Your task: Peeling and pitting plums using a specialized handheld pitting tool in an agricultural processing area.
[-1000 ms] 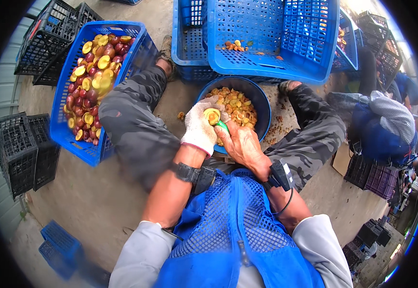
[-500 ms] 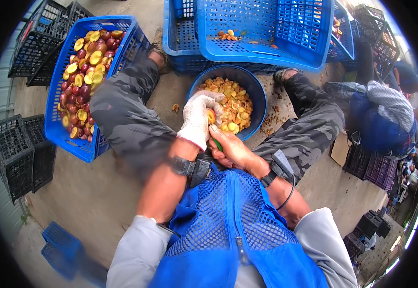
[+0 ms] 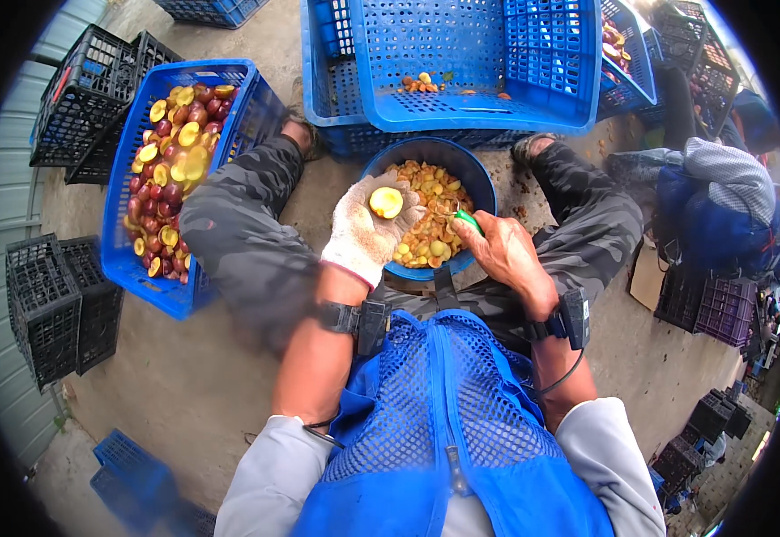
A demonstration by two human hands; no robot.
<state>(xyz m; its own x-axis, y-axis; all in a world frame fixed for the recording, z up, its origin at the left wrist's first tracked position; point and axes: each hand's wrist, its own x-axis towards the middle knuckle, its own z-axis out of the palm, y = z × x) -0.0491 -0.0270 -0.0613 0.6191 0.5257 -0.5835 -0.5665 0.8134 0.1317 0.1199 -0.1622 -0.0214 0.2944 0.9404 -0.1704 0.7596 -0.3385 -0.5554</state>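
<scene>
My left hand [image 3: 360, 229], in a pale work glove, is palm up with a yellow-fleshed plum half [image 3: 386, 202] resting in it, cut face upward. My right hand [image 3: 508, 258] is bare and wrapped round a small knife [image 3: 469, 220] with a green handle. The knife's short tip points left, apart from the fruit. Both hands are over the near side of a round blue tub [image 3: 490, 183] between my legs. Many yellow-orange fruit pieces [image 3: 439, 192] lie in the tub; my gloved hand hides part of them.
A blue crate [image 3: 114, 234] heaped with halved red plums stands left of my leg. Beyond the tub, a large blue crate [image 3: 488, 112] holds a few scraps. Black crates [image 3: 42, 300] line the left wall. Another person [image 3: 716, 210] sits at the right.
My hands have drawn apart: the knife has moved right, away from the fruit. My left hand has turned palm up, showing the plum half's cut face.
</scene>
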